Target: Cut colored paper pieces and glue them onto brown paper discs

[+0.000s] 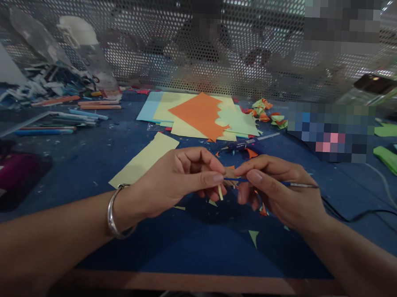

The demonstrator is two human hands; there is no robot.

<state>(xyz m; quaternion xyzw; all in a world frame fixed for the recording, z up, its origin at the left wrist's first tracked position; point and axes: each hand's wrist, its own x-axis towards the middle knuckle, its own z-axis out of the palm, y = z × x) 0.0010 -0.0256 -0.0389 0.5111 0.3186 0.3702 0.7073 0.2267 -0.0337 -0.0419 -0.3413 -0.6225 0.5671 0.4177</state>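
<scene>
My left hand (193, 177), with a silver bangle at the wrist, is closed in a pinch on a narrow pale-yellow paper strip (220, 192). The strip's end hangs below the fingertips. My right hand (279, 184) grips a thin blue stick (238, 180) between thumb and fingers; a slim silvery end (303, 185) juts out to the right. The stick lies level, and its left end reaches my left thumb. Whether the strip is wrapped on it, I cannot make out. Left of my hands lies a pale-yellow paper piece (144, 160).
Behind are stacked coloured sheets (147, 106) with torn orange paper (195, 115) and a dark pen (238, 145). Crumpled scraps (260, 108) lie right of them. Rolled paper sticks (99, 107), a bottle (90, 56) and a purple pouch (14, 174) stand left. A black cable (354, 217) runs right.
</scene>
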